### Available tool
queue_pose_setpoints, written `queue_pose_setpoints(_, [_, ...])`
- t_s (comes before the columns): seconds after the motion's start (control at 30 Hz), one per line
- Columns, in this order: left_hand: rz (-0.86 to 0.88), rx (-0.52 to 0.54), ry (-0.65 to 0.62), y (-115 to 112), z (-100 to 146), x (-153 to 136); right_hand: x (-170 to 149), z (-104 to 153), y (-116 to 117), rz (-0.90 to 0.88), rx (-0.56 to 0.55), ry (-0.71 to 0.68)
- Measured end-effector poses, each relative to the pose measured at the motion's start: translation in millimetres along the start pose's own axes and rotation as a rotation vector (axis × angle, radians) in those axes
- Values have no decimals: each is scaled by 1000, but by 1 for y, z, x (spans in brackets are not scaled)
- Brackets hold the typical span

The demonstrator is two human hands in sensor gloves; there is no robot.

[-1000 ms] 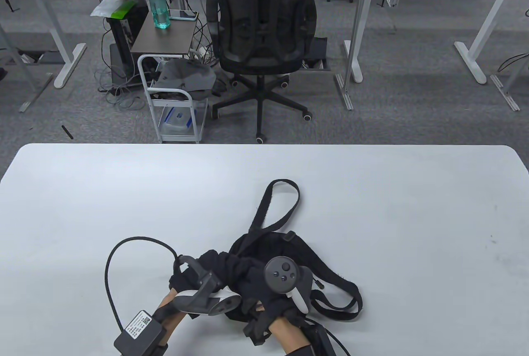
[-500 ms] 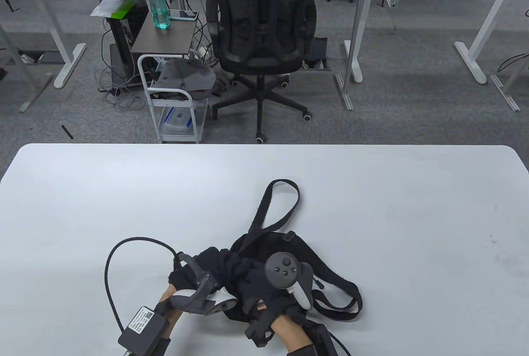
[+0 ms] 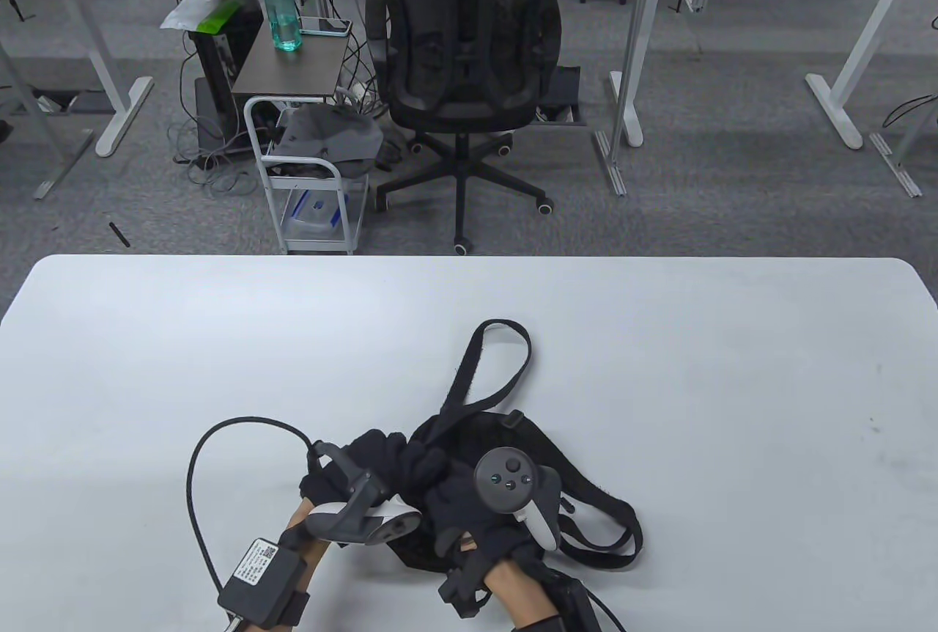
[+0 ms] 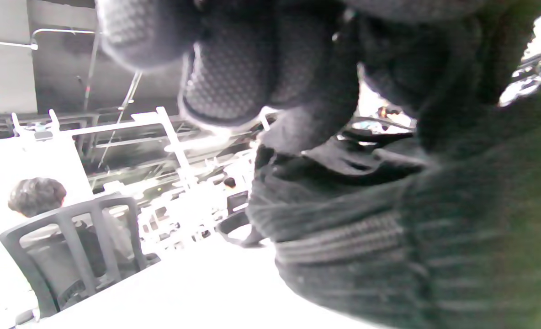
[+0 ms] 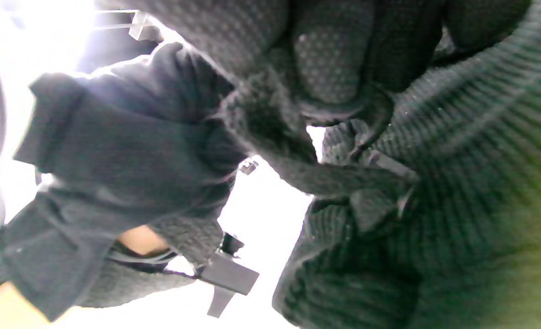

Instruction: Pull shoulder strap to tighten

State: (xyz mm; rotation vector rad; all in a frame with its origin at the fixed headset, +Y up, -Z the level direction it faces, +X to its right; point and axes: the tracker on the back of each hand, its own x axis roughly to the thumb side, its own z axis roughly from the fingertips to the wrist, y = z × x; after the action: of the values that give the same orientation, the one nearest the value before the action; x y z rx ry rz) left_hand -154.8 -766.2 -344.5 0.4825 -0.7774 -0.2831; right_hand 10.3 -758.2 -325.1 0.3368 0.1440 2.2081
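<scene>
A black fabric bag (image 3: 527,441) lies bunched on the white table (image 3: 659,368), near its front edge. One black strap loop (image 3: 504,361) reaches away from it and another loop (image 3: 608,529) lies at its right. My left hand (image 3: 352,474) grips the bunched fabric at the bag's left side. In the left wrist view its fingers (image 4: 234,77) curl over the ribbed cloth (image 4: 389,237). My right hand (image 3: 462,493) is closed on the bag's middle. In the right wrist view its fingers (image 5: 330,68) pinch a strap beside a small buckle (image 5: 382,167).
A black cable (image 3: 198,485) arcs over the table left of my left hand. Beyond the far table edge stand an office chair (image 3: 465,75) and a white cart (image 3: 308,177). The bag's right strap loop lies close to my right wrist.
Both hands have shifted slightly forward and to the right while still holding the bag. The bunched fabric between them has risen a little. The far strap loop has not moved.
</scene>
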Motion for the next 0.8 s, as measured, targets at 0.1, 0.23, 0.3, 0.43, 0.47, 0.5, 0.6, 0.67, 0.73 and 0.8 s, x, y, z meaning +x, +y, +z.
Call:
queue_pose_setpoints(0.1, [-8,-14,3,5,-2,3,0,1,-2,19,-15,5])
queue_pose_setpoints(0.23, [-25,19,6,15,1,8,-10,7,-9,-35,-115,23])
queue_pose_setpoints(0.3, [-10,53,-2,21,3,10,-16,7,-11,-116,-120,55])
queue_pose_setpoints(0.43, [13,102,-6,29,3,16,-21,6,-6,-234,-97,80])
queue_pose_setpoints(0.47, [20,98,-3,29,2,18,-20,6,-6,-235,-106,82])
queue_pose_setpoints(0.5, [12,91,2,29,3,18,-20,6,-6,-229,-113,77])
queue_pose_setpoints(0.6, [18,77,-15,26,3,18,-17,7,-7,-194,-117,54])
queue_pose_setpoints(0.67, [13,64,-24,23,4,17,-15,7,-5,-189,-107,50])
queue_pose_setpoints(0.73, [13,61,-26,19,5,13,-12,7,-4,-182,-84,44])
queue_pose_setpoints(0.8, [64,53,-18,16,4,9,-8,7,-2,-171,-86,41])
